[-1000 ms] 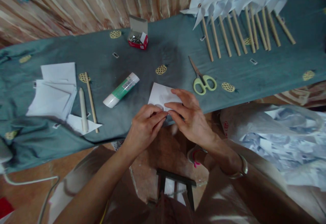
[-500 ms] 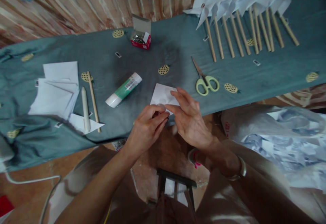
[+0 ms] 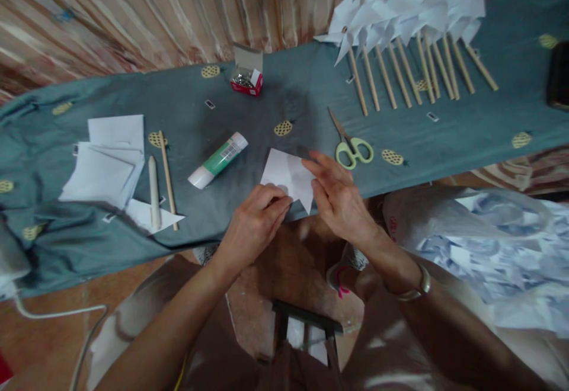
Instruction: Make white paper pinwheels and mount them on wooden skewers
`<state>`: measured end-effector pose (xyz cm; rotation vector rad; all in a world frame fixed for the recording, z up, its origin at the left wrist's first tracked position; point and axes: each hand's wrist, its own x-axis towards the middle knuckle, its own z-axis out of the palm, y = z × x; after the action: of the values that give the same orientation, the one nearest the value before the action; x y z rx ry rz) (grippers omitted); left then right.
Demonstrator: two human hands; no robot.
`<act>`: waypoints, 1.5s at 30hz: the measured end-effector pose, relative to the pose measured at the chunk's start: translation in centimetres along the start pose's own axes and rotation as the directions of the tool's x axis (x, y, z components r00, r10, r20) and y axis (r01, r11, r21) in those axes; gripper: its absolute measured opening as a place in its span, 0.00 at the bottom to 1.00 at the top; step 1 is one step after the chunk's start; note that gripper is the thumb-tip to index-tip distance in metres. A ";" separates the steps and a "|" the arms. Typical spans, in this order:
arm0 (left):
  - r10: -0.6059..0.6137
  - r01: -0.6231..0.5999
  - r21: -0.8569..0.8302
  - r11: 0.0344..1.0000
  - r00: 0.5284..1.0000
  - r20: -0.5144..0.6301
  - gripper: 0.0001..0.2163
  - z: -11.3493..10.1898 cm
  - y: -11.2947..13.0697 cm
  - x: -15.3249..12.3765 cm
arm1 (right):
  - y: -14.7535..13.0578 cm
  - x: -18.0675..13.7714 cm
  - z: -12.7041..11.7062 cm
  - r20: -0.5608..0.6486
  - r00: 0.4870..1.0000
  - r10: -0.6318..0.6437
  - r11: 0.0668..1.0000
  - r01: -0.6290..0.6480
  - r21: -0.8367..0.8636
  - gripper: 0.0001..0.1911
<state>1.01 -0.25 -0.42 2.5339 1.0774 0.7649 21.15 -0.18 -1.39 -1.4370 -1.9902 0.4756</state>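
A white sheet of paper (image 3: pixel 288 169) with cut points lies at the table's front edge, one point hanging down past the edge. My left hand (image 3: pixel 255 219) pinches its lower left part between thumb and fingers. My right hand (image 3: pixel 342 201) grips the paper's right side, thumb below the forefinger. Green-handled scissors (image 3: pixel 354 153) lie just beyond my right hand, blades pointing away. Left of the paper rests a green and white glue stick (image 3: pixel 217 161).
Paper pinwheels (image 3: pixel 413 15) on wooden sticks lie in a row at back right. A small red box (image 3: pixel 247 83) of metal pins stands open. White paper pieces (image 3: pixel 100 169), a wooden stick (image 3: pixel 168 178) and a pale pointed tool (image 3: pixel 153 192) lie left. A plastic bag (image 3: pixel 480 243) holds paper scraps.
My right hand has moved slightly right and its fingers have closed on the paper's side. More of the paper shows, with a point hanging down. The view has shifted a little.
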 end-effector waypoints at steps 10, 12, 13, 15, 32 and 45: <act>-0.019 0.025 0.120 0.992 0.999 -0.051 0.08 -1.7 -2.7 -0.6 | -0.9 -0.5 -0.4 -0.010 1.000 -0.014 1.000 0.014 0.006 0.17; -0.029 0.035 0.101 0.994 0.998 -0.059 0.09 -1.8 -2.6 -0.8 | -1.1 -0.6 -0.6 -0.013 1.000 -0.024 1.000 0.024 -0.007 0.17; -0.032 0.038 0.093 0.995 0.997 -0.064 0.09 -1.8 -2.5 -0.9 | -1.2 -0.7 -0.6 -0.012 1.000 -0.026 1.000 0.025 -0.010 0.17; -0.027 0.033 0.089 0.995 0.997 -0.075 0.08 -1.8 -2.0 -1.0 | -1.3 -0.8 -0.7 -0.006 1.000 -0.021 1.000 0.020 -0.012 0.17; 0.030 -0.025 0.229 0.973 0.999 -0.019 0.08 -0.7 -0.3 -1.0 | -2.0 -1.6 -0.3 0.041 0.997 -0.071 0.997 0.072 -0.022 0.14; 0.057 -0.048 0.234 0.971 0.998 -0.032 0.06 -0.8 0.0 -0.8 | -1.4 -1.2 -0.9 0.093 0.995 -0.040 0.993 0.029 0.115 0.14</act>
<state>0.05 -0.79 -0.08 2.7638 1.1803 0.7423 21.04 -1.79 -0.21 -1.3308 -2.0245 0.6416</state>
